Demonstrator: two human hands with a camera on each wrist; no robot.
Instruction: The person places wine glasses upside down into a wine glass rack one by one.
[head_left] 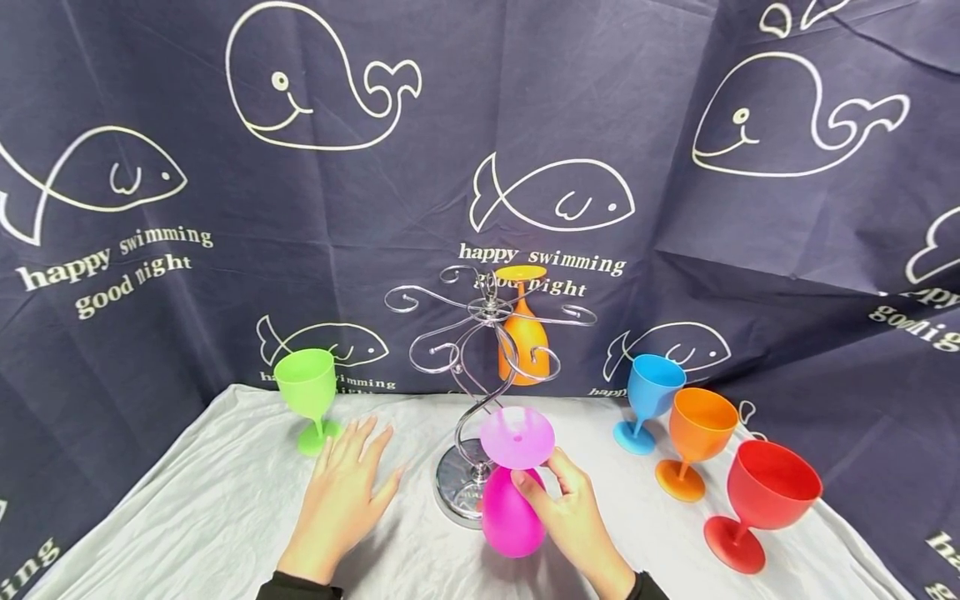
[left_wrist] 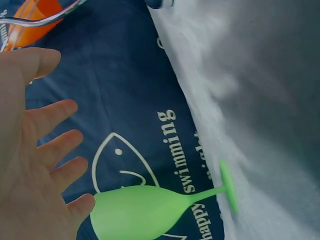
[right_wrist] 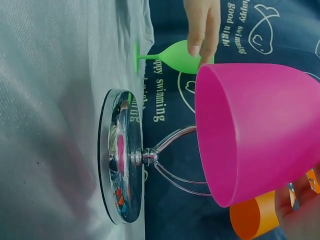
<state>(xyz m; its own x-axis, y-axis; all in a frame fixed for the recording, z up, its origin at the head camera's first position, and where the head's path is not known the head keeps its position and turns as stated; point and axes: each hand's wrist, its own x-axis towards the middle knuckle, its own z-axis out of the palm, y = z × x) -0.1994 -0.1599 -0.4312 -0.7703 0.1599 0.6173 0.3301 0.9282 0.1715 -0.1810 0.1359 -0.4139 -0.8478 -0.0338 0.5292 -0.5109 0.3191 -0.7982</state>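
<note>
In the head view my right hand [head_left: 573, 517] pinches a pink goblet [head_left: 513, 517] near its stem. The goblet is upside down, its pale pink foot on top and its bowl hanging downward, in front of a chrome glass rack [head_left: 491, 312]. The right wrist view shows the bowl's open rim raised above the cloth, beside the rack's round base [right_wrist: 120, 155]. A yellow-orange goblet [head_left: 525, 342] hangs inverted on the rack's right side. My left hand [head_left: 341, 492] holds nothing; its fingers are spread, near a green goblet [head_left: 307, 387] standing upright.
On the right of the white cloth [head_left: 247, 517] stand a blue goblet [head_left: 652, 392], an orange goblet [head_left: 701, 429] and a red goblet [head_left: 772, 487], all upright. Several curled chrome arms reach out from the rack. A dark blue curtain [head_left: 435, 200] with whale and fish drawings hangs behind.
</note>
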